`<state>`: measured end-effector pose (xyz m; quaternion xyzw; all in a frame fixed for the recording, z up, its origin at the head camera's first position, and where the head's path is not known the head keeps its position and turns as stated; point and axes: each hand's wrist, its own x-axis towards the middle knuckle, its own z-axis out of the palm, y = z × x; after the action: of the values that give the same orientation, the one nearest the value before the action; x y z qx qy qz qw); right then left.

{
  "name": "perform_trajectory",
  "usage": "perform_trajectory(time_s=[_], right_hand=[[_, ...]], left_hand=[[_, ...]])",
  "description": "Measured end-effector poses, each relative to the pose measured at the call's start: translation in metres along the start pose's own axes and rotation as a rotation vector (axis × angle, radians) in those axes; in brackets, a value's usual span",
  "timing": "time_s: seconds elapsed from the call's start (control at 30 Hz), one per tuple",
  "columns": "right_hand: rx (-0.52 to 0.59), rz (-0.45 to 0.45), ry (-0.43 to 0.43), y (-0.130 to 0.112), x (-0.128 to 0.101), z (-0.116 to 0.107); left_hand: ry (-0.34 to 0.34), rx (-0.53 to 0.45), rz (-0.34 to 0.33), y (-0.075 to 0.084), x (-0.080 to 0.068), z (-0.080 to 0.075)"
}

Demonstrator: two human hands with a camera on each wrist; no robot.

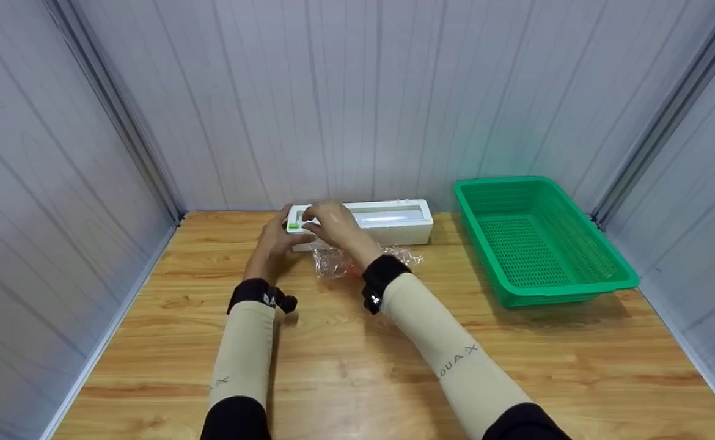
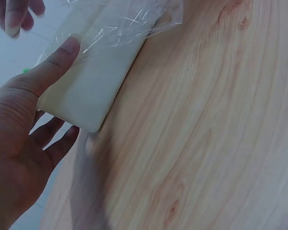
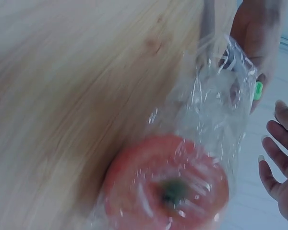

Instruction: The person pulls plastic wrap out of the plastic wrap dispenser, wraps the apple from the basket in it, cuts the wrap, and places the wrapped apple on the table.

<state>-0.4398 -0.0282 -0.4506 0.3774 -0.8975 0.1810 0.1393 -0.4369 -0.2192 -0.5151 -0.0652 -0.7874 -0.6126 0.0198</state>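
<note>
A long white cling film dispenser (image 1: 401,236) lies near the back wall, with a green cutter slider (image 1: 293,226) at its left end. My left hand (image 1: 274,239) grips that end, thumb on the front face and fingers round the far side. Over the dispenser's left part hovers my right hand (image 1: 335,225), its fingers loosely bent with nothing seen between them. Clear plastic film (image 1: 332,264) hangs crumpled along the dispenser's front. In the right wrist view, a red apple (image 3: 165,184) sits under this film; in the head view my right wrist mostly hides it.
A green plastic basket (image 1: 507,286) stands at the right on the wooden table (image 1: 339,373). Pale panel walls (image 1: 357,104) enclose the table at the back and both sides.
</note>
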Motion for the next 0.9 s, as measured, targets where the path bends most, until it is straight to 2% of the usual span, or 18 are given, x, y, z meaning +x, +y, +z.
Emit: perform_trajectory(time_s=[0.1,0.17,0.27,0.4,0.5,0.57,0.73,0.77,0.9], right_hand=[[-0.040,0.027,-0.043,-0.007,0.006,0.006],[-0.061,0.045,-0.061,-0.010,0.009,0.010],[-0.078,0.056,-0.073,-0.014,0.012,0.016],[-0.058,0.060,-0.064,-0.018,0.013,0.024],[-0.031,0.071,-0.047,-0.021,0.014,0.027],[-0.029,0.079,-0.030,-0.023,0.014,0.028],[-0.085,0.074,0.016,-0.026,0.017,0.029],[-0.095,0.067,0.025,-0.027,0.017,0.029],[-0.116,0.040,0.037,-0.030,0.021,0.034]], left_hand=[[0.010,0.098,-0.001,-0.006,0.006,-0.005],[0.011,0.076,-0.013,-0.004,0.004,-0.005],[-0.003,-0.112,-0.025,0.000,-0.007,-0.001],[-0.006,-0.197,-0.052,0.008,-0.019,0.000],[0.004,-0.161,-0.059,0.014,-0.023,-0.002],[-0.001,-0.184,-0.066,0.016,-0.023,-0.004],[-0.006,-0.174,-0.038,0.013,-0.018,-0.005],[-0.002,-0.133,-0.024,0.010,-0.016,-0.005],[0.010,-0.007,-0.041,-0.002,-0.009,-0.008]])
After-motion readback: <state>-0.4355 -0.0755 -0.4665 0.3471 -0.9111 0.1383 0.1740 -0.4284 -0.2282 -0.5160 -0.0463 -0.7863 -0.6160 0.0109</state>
